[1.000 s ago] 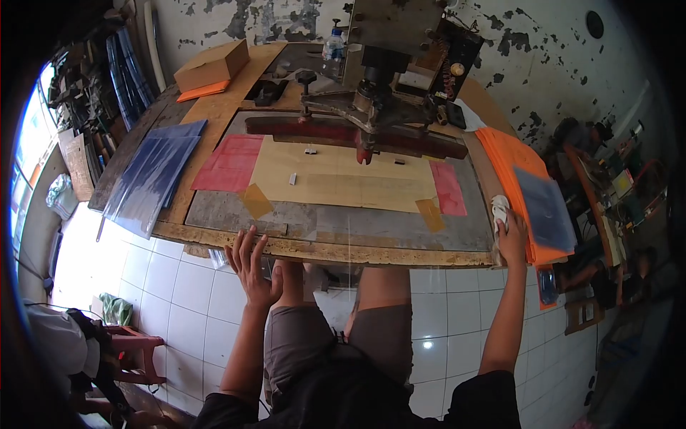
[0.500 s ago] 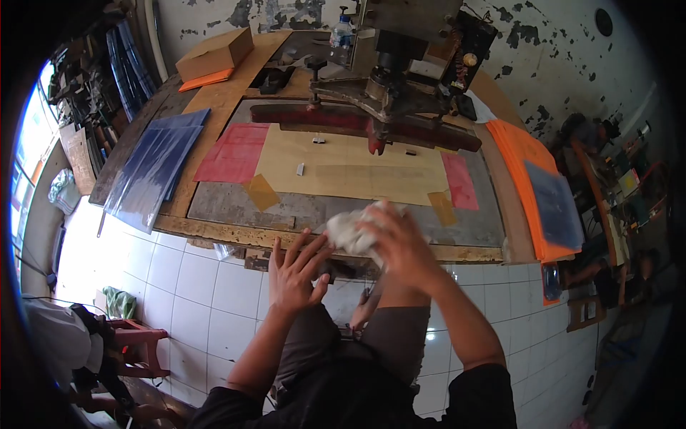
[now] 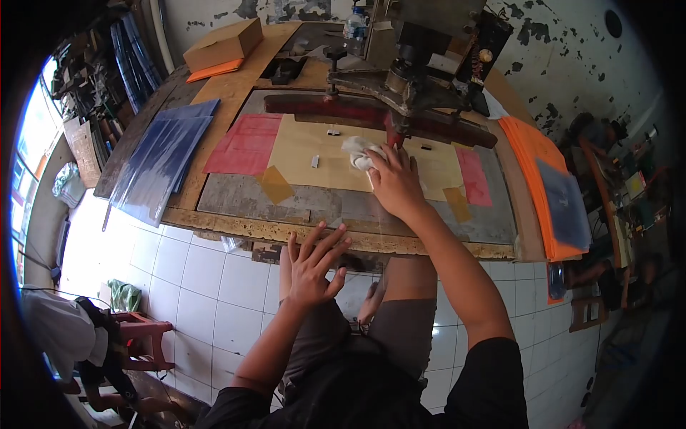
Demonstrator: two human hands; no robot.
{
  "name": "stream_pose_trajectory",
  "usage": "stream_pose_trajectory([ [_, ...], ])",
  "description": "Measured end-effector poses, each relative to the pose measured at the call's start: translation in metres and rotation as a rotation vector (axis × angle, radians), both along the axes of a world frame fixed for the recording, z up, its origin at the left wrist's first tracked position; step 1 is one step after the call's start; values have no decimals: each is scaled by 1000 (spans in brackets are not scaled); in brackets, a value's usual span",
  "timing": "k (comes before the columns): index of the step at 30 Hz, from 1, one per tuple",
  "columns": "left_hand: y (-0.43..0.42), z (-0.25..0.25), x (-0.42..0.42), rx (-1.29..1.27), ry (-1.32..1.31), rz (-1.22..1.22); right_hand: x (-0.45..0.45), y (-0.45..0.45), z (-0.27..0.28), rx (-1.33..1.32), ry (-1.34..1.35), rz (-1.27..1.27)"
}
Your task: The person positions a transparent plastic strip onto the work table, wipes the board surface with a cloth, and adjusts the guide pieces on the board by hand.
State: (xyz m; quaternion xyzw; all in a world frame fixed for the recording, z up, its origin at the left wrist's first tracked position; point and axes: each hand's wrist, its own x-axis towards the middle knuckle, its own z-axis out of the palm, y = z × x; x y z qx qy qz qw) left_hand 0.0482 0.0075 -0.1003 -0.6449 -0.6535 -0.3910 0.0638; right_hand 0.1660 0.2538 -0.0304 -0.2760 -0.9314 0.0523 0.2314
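My right hand grips a crumpled white cloth and presses it on the tan sheet that lies over the metal bed. Just above that hand hangs the press's red bar. My left hand has its fingers spread, with the fingertips at the table's worn front edge; nothing is in it. Pink pieces flank the tan sheet, and brown tape crosses its near edge. A small pale block sits on the sheet, left of the cloth.
Clear blue plastic sheets lie at the table's left, orange sheets at its right. A cardboard box and a bottle stand at the back. Another person is at lower left, near a red stool.
My right hand has carried the cloth from the table's front edge forward onto the tan sheet. The left hand stays near the front edge, fingers still spread. The view has shifted slightly.
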Motion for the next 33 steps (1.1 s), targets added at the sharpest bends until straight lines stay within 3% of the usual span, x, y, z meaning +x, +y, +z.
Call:
stream_pose_trajectory([
  [2,1,-1,-1,-4,23,4,-16,-17,-4,95,-24,-116],
  [6,1,-1,-2,-8,23,8,-17,-20,-8,58,44,226],
  [10,0,-3,2,-5,3,14,-12,-3,-5,124,38,-155],
  [15,3,-5,3,9,21,37,37,-28,0,94,22,216],
  [17,2,-4,4,7,8,34,73,11,3,-66,71,133],
  [21,3,-7,3,12,33,40,140,74,-10,167,-16,-408],
  [24,4,-7,2,30,23,34,131,45,-7,42,-43,-391],
  [26,4,-9,2,49,0,26,98,-18,15,-144,76,-5],
  [28,5,-22,1,68,1,29,76,-83,18,16,44,251],
  [31,3,-13,0,34,14,26,83,-77,17,-44,67,273],
  [33,2,-8,0,17,21,21,106,-35,14,-32,68,9],
])
